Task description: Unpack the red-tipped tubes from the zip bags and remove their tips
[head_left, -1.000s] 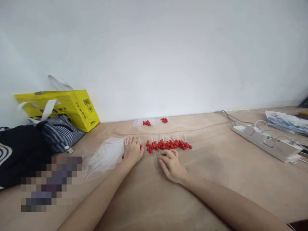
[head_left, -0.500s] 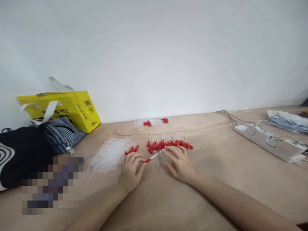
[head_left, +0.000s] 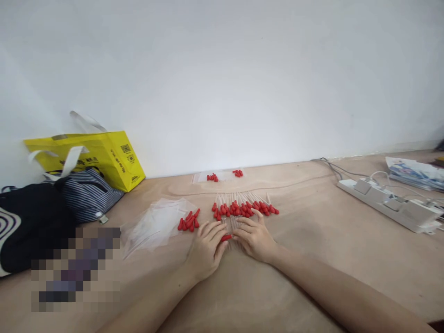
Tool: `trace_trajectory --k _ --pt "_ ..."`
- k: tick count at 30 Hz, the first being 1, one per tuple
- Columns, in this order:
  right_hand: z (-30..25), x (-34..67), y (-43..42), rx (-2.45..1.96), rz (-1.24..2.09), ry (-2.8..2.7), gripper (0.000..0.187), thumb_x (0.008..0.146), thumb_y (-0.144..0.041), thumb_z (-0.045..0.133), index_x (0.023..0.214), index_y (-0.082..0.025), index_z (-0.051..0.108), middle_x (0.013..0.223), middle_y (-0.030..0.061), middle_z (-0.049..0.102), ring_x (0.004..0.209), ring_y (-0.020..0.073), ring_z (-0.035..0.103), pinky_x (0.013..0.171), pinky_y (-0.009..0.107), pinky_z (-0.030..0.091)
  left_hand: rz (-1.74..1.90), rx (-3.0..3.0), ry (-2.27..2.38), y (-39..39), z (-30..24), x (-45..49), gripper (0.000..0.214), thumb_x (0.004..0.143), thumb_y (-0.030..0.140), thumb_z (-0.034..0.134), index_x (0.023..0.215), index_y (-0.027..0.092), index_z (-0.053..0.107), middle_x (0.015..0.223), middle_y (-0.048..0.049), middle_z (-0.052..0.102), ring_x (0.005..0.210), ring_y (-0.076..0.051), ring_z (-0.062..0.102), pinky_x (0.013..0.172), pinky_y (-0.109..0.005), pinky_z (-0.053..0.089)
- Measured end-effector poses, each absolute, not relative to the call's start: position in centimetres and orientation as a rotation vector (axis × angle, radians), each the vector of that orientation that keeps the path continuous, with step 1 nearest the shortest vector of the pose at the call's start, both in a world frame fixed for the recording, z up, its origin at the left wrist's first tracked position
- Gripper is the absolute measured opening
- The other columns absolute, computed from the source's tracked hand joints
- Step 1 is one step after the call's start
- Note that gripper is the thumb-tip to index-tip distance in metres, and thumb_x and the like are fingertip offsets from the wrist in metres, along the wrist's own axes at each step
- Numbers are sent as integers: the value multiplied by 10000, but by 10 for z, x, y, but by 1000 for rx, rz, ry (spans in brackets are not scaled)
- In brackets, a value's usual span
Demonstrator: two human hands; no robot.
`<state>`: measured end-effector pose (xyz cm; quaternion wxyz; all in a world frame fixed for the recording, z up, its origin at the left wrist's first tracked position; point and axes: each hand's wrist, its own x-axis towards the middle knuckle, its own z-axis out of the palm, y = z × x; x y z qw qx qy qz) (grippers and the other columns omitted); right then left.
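Observation:
My left hand is closed on a red rubber bulb, pinched between thumb and fingers. My right hand meets the bulb's other end with its fingers bent, closed on the dropper's glass tube, which they mostly hide. Under and between both hands lie several clear glass tubes. Just beyond them is a row of droppers with red bulbs, their thin tips pointing to the wall. Left of my left hand rests a small pile of loose red bulbs.
Clear plastic bags are stacked at left. Against the wall lies a flat bag with red-bulbed droppers. A yellow bag, striped pouch and black bag stand far left. A power strip with cables is right.
Both hands have come closer together, the left moving right with the red bulb. The tube that showed between them is now mostly covered. More of the loose bulb pile is visible.

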<state>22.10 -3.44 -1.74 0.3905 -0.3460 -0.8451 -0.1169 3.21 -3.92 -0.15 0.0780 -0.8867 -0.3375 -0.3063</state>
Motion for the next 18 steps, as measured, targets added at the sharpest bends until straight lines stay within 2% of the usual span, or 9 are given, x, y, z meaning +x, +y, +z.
trace_trajectory --k 2,9,18 --pt "-17 219 -36 -854 -314 -2142 137 826 -198 467 787 -205 598 713 -7 659 903 151 548 981 432 108 -886 -2664 -968 -37 -5 35 196 826 205 431 986 200 544 1077 -26 610 1047 -181 493 920 -393 292" --pt "-14 216 -41 -746 -392 -2093 176 822 -145 426 735 -195 571 553 -41 591 823 131 551 961 418 127 -936 -2629 -916 -35 -8 36 194 846 238 415 771 206 590 992 -6 658 1032 -188 531 980 -439 238" --pt "-13 217 -47 -757 -383 -2103 165 814 -144 430 720 -193 557 535 -53 558 790 123 541 927 407 141 -919 -2648 -879 -40 -3 32 196 844 226 425 791 223 614 953 -6 674 1044 -189 537 1027 -516 149"
